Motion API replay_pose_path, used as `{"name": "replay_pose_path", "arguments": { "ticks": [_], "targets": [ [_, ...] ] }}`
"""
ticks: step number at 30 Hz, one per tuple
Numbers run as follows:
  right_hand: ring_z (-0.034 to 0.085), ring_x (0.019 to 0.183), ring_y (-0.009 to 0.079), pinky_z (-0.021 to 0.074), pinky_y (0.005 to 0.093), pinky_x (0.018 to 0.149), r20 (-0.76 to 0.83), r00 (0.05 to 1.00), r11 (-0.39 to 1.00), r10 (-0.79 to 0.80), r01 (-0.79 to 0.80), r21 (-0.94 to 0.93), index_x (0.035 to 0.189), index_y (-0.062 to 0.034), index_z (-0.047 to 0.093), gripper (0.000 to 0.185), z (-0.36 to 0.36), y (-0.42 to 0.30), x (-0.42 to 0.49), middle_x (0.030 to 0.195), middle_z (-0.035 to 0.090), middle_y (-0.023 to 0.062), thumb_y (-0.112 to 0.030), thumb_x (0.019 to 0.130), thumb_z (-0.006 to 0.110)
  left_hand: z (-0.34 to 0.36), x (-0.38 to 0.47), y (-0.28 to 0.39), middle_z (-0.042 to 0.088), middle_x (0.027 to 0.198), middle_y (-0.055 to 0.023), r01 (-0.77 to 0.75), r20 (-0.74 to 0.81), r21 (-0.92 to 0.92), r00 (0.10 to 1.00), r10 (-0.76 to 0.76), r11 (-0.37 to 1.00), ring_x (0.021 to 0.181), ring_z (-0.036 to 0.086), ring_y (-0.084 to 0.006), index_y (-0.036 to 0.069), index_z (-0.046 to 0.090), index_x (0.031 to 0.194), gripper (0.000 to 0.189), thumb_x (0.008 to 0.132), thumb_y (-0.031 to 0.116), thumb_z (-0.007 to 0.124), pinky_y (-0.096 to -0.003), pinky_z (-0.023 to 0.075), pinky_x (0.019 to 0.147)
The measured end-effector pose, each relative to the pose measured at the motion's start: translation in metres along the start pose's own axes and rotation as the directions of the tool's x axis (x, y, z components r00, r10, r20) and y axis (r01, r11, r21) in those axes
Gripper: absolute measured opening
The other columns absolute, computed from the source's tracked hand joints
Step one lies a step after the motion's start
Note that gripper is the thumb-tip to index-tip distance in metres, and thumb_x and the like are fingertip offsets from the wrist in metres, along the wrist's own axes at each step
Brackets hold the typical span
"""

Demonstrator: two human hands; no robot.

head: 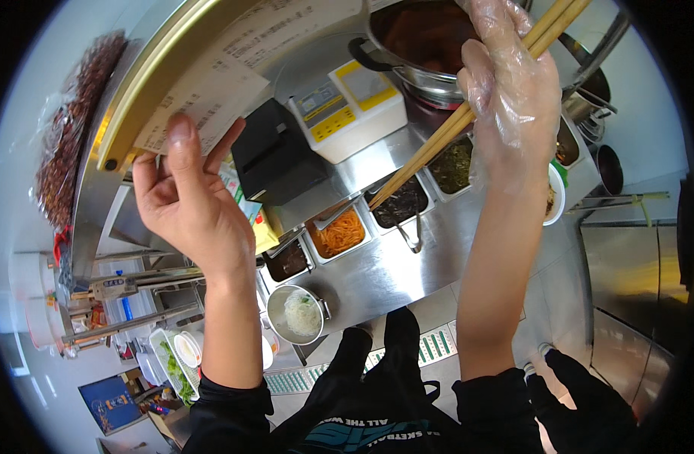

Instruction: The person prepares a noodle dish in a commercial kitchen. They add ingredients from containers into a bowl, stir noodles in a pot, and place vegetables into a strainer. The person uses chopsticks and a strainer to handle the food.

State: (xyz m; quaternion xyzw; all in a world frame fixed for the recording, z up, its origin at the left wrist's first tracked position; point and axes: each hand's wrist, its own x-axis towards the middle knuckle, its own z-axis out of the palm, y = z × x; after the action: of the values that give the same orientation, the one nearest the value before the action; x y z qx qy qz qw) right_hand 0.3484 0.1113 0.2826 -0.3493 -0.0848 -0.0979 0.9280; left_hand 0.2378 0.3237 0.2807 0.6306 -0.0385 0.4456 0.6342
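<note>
My bare left hand is raised to a printed paper slip, its thumb over the slip's lower edge and fingers partly behind it. The slip hangs with other paper from a gold-coloured rail. My right hand, in a clear plastic glove, grips long wooden chopsticks. Their tips hover over a metal tray of dark shreds, where tongs lie. Shredded carrot fills the neighbouring tray. On the steel counter stands a metal pot with white noodles.
A pot of reddish-brown liquid stands behind the right hand. A black box-shaped device and a white-and-yellow appliance occupy the back. A white bowl sits at right. Another person's legs show at lower right, near steel cabinets.
</note>
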Motion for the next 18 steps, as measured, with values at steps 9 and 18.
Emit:
{"name": "replay_pose_path", "arguments": {
  "ticks": [9,18],
  "targets": [
    [0.037,0.051,-0.0015,0.0297,0.0151,0.045,-0.105,0.987,0.928,-0.125,0.079,-0.365,0.134,0.0033,0.059,0.043,-0.040,-0.023,-0.061,0.135,0.066,0.0207,-0.028,0.105,0.061,0.011,-0.002,-0.004,0.067,0.118,-0.0138,-0.023,0.011,0.067,1.000,0.022,0.997,0.108,0.070,-0.0233,-0.002,0.058,0.122,0.033,0.101,0.022,0.068,-0.0507,0.0632,0.091],
    [0.057,0.072,0.0001,0.0403,0.0140,0.055,-0.271,0.959,0.964,0.086,-0.149,-0.221,0.122,-0.0014,0.066,0.030,-0.071,-0.039,-0.122,0.118,0.073,0.0113,-0.008,0.094,0.073,0.004,-0.004,0.011,0.060,0.136,-0.0197,-0.010,0.009,0.082,1.000,0.009,0.997,0.132,0.057,-0.0289,-0.003,0.053,0.132,0.038,0.105,0.023,0.061,-0.0541,0.0501,0.110]
  ]
}}
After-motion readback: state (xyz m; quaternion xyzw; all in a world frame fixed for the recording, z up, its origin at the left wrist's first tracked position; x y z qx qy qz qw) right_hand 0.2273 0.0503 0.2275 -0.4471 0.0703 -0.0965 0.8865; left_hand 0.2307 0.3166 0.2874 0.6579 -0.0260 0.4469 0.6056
